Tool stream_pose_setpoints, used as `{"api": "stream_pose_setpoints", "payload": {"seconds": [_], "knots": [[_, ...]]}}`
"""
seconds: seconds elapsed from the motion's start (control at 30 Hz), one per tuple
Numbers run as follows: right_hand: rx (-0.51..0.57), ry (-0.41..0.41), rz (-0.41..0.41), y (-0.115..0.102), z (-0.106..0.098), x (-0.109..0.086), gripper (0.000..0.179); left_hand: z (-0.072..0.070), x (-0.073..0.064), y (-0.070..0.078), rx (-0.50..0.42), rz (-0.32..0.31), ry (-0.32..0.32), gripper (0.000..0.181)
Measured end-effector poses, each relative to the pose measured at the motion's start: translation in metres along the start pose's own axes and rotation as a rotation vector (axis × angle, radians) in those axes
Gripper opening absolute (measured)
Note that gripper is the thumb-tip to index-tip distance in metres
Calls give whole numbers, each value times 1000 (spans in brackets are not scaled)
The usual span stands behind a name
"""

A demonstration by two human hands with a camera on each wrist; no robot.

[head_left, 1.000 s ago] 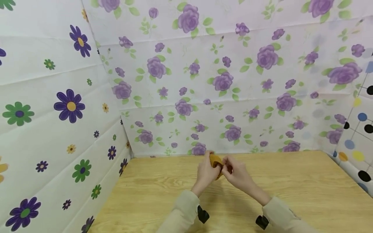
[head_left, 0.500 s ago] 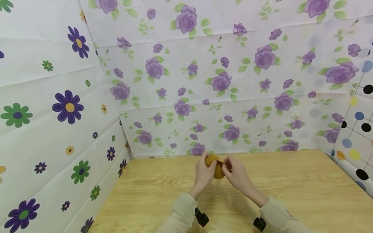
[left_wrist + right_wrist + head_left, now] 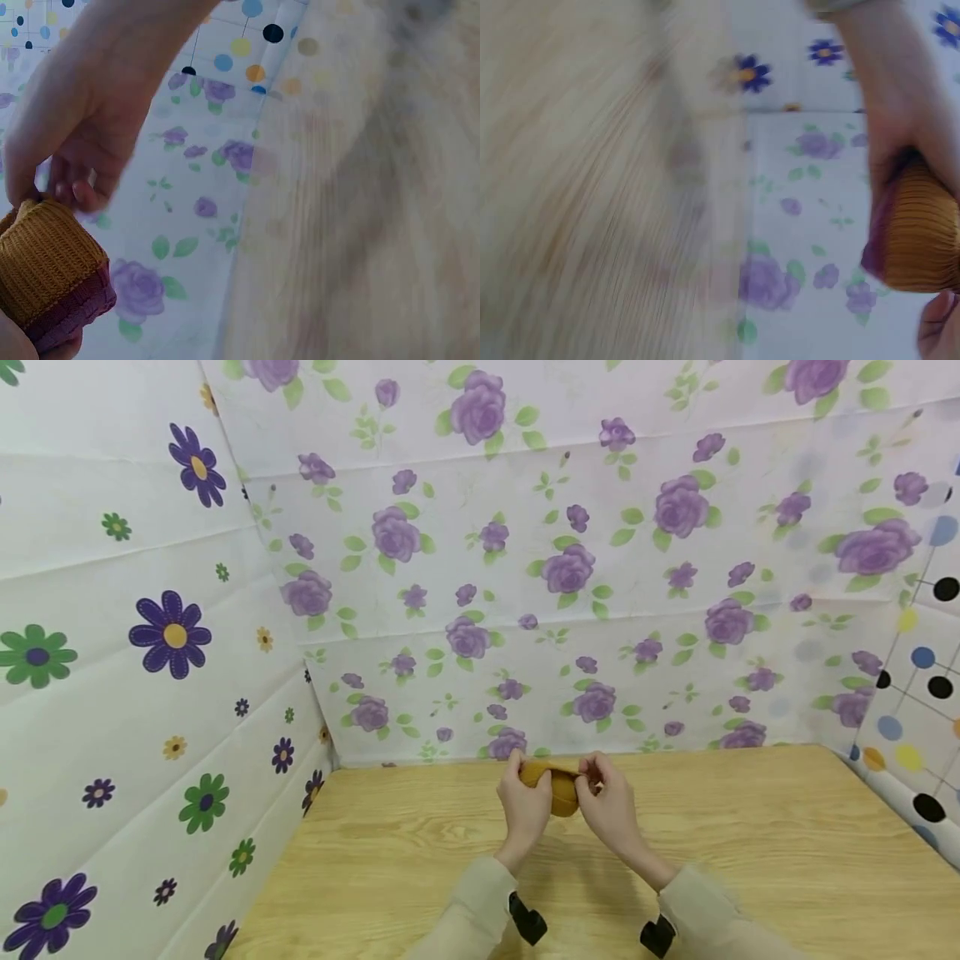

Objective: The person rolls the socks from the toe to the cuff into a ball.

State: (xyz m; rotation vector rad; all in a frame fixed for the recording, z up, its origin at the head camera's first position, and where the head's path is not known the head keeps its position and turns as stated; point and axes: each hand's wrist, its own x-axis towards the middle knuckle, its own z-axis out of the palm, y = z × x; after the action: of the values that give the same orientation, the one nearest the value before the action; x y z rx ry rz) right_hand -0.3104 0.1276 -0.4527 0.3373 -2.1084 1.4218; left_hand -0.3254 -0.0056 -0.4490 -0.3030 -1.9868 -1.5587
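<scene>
A mustard ribbed-knit bundle, which looks like rolled socks, is held up over the table between both hands. My left hand grips its left side, thumb in front and fingers behind. My right hand pinches the upper right edge of the knit, where a fold stands off from the rounded body. In the left wrist view, a maroon band shows along one side of the mustard bundle, below the right hand's fingertips. The maroon is partly hidden by the left hand in the right wrist view.
The light wooden table spreads beneath the hands. A white cloth with purple roses stands behind it, a daisy-print cloth on the left and a dotted cloth on the right. Black straps with camera mounts are on the wrists.
The bundle has turned from showing a dark opening to showing a rounded mustard front. My left hand has shifted slightly left, and my right hand draws the folded edge outward.
</scene>
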Motion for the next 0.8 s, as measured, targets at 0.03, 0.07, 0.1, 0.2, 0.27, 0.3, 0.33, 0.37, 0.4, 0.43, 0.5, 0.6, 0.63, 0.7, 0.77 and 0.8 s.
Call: {"api": "stream_pose_setpoints", "payload": {"seconds": [0.03,0.07,0.1,0.2,0.27,0.3,0.33,0.37,0.4,0.43,0.5,0.6,0.63,0.7,0.77,0.8], "knots": [[-71,38,-122,2,0,-1,14,1,3,1,25,9,8,21],[-126,65,-227,3,0,-1,15,2,6,1,57,25,15,22],[-167,80,-317,5,-1,-1,16,2,8,1,91,46,18,22],[-252,51,-483,8,-4,0,20,3,12,0,169,102,13,26],[-309,-7,-566,10,-6,0,22,3,13,-2,184,107,6,28],[-343,-35,-607,12,-6,0,24,2,12,-3,180,97,-3,29],[-378,-64,-644,13,-6,0,26,2,12,-3,157,73,-18,29],[-410,-89,-678,14,-7,0,27,1,11,-3,127,31,-37,28],[-442,-107,-706,16,-7,0,29,0,11,-3,77,-29,-63,28],[-471,-114,-728,17,-7,0,29,0,10,-2,9,-109,-100,26],[-507,-117,-734,20,-7,1,28,-3,10,1,-181,-305,-181,22],[-474,-108,-660,25,-9,1,27,-8,11,4,-435,-621,-268,22],[-446,-100,-621,27,-10,1,27,-10,11,4,-496,-701,-307,23],[-367,-81,-530,31,-11,0,27,-14,11,3,-555,-792,-410,26],[-268,-75,-427,34,-12,-1,26,-18,11,-1,-567,-831,-540,28],[-221,-83,-371,36,-13,-1,25,-21,11,-3,-571,-831,-616,30]]}}
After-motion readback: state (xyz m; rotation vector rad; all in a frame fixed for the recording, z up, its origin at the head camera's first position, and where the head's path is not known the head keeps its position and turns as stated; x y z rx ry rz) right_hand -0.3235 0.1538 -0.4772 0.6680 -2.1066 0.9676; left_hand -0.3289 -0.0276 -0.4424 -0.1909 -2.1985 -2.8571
